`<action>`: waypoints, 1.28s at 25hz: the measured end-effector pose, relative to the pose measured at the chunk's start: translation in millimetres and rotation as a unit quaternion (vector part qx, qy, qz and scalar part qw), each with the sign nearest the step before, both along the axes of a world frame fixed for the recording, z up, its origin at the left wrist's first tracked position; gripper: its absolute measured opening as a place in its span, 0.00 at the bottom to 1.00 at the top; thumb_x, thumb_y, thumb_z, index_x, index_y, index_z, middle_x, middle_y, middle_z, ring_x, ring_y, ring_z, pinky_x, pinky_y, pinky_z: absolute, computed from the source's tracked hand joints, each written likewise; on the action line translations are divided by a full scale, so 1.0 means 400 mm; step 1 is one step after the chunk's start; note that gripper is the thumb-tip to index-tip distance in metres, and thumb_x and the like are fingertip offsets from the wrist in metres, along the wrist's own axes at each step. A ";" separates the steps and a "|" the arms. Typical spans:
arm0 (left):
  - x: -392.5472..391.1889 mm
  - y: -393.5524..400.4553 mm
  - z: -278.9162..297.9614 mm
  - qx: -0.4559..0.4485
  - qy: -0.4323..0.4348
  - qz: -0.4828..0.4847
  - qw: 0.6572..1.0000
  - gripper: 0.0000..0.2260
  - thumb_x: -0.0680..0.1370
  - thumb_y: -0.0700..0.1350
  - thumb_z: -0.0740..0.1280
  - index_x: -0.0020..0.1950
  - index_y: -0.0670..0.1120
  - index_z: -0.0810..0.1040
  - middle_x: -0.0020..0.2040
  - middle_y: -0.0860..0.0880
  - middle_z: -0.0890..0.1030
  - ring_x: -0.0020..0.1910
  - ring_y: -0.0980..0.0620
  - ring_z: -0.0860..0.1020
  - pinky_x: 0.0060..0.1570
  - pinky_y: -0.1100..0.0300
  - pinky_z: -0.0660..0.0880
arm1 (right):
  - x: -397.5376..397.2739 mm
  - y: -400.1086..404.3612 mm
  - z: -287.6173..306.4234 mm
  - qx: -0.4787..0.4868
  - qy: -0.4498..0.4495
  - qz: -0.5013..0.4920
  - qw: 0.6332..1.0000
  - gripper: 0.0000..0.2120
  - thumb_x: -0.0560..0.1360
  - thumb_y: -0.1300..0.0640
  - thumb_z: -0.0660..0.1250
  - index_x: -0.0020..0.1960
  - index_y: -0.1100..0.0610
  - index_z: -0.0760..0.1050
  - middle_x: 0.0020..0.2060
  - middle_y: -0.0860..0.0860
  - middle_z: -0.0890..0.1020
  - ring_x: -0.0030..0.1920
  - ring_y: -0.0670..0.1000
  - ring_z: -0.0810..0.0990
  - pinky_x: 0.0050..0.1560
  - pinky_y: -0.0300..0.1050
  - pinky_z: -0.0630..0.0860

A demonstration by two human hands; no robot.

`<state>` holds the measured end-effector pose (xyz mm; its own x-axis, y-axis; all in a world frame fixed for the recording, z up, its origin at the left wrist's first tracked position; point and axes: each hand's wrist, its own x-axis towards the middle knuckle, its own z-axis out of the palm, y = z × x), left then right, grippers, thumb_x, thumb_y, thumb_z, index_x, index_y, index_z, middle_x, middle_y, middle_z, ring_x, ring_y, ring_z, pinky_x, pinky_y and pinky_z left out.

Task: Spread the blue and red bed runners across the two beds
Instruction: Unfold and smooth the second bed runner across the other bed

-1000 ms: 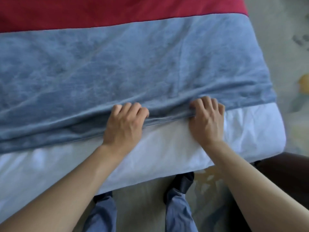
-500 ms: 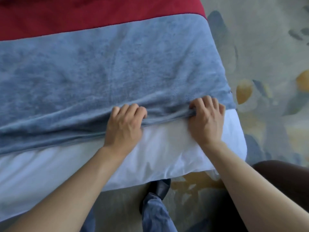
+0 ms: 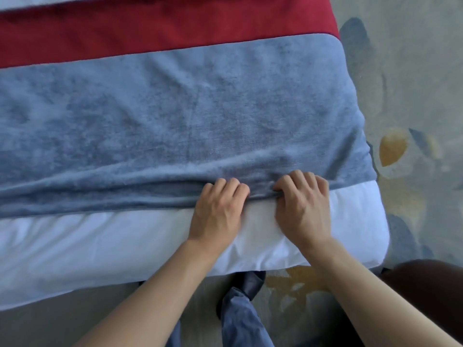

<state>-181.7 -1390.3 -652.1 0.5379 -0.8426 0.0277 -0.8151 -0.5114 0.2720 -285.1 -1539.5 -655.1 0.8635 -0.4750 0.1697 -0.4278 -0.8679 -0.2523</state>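
Blue plush cloth, the blue bed runner, lies across the bed from the left edge of the view to the bed's right side, where it drapes over the edge. Just beyond it, touching along a straight seam, lies the red bed runner. Nearer the person, the white sheet shows bare. Both hands sit close together on the blue runner's near hem. The left hand has its fingers curled and bunched together, knuckles up, gripping a fold of the hem. The right hand, just beside it, is curled likewise and pinches the gathered cloth; its thumb seems tucked under the fold, though that is hard to see. Wrinkles run leftward from the hands. Below the bed are patterned carpet and a blue trouser leg.
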 end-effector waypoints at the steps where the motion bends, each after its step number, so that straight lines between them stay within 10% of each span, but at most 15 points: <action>1: 0.005 0.017 0.006 -0.010 0.018 -0.014 1.000 0.03 0.76 0.41 0.66 0.48 0.47 0.77 0.44 0.49 0.76 0.43 0.45 0.74 0.42 0.51 0.69 | 0.010 0.026 0.006 0.009 -0.003 0.020 1.000 0.06 0.69 0.65 0.64 0.42 0.56 0.76 0.39 0.51 0.76 0.41 0.57 0.74 0.51 0.51 0.68; 8: 0.302 0.306 0.045 -0.050 -0.030 0.079 0.995 0.15 0.69 0.43 0.73 0.55 0.46 0.78 0.52 0.46 0.77 0.51 0.43 0.73 0.48 0.48 0.68 | 0.226 0.215 0.056 0.033 -0.015 0.092 0.995 0.13 0.71 0.62 0.70 0.56 0.57 0.79 0.50 0.52 0.80 0.50 0.55 0.75 0.58 0.50 0.67; 15: 0.383 0.571 0.014 -0.046 -0.054 0.013 0.997 0.04 0.74 0.42 0.70 0.44 0.45 0.76 0.41 0.47 0.76 0.41 0.43 0.73 0.40 0.49 0.64 | 0.381 0.416 0.071 0.012 -0.042 0.199 0.979 0.01 0.72 0.61 0.69 0.43 0.57 0.79 0.38 0.52 0.77 0.38 0.57 0.74 0.42 0.52 0.68; 21: 0.499 0.682 -0.013 -0.024 -0.023 0.078 0.996 0.11 0.73 0.44 0.72 0.55 0.46 0.82 0.49 0.49 0.81 0.46 0.43 0.77 0.44 0.48 0.71 | 0.422 0.501 0.010 -0.025 0.042 0.130 0.990 0.04 0.73 0.58 0.72 0.47 0.56 0.82 0.41 0.52 0.80 0.42 0.58 0.77 0.45 0.51 0.68; 32: 0.518 0.681 -0.049 -0.082 -0.009 0.009 0.997 0.04 0.76 0.37 0.69 0.42 0.44 0.80 0.38 0.47 0.79 0.39 0.43 0.76 0.45 0.49 0.75 | 0.438 0.524 -0.008 -0.043 0.042 0.137 0.989 0.08 0.77 0.63 0.64 0.40 0.59 0.77 0.37 0.54 0.77 0.39 0.60 0.75 0.42 0.52 0.67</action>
<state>25.6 -1118.1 -671.6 0.5507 -0.8163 0.1745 -0.8119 -0.4752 0.3392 -109.8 -1329.8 -658.2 0.9705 -0.2086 0.1213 -0.1905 -0.9708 -0.1456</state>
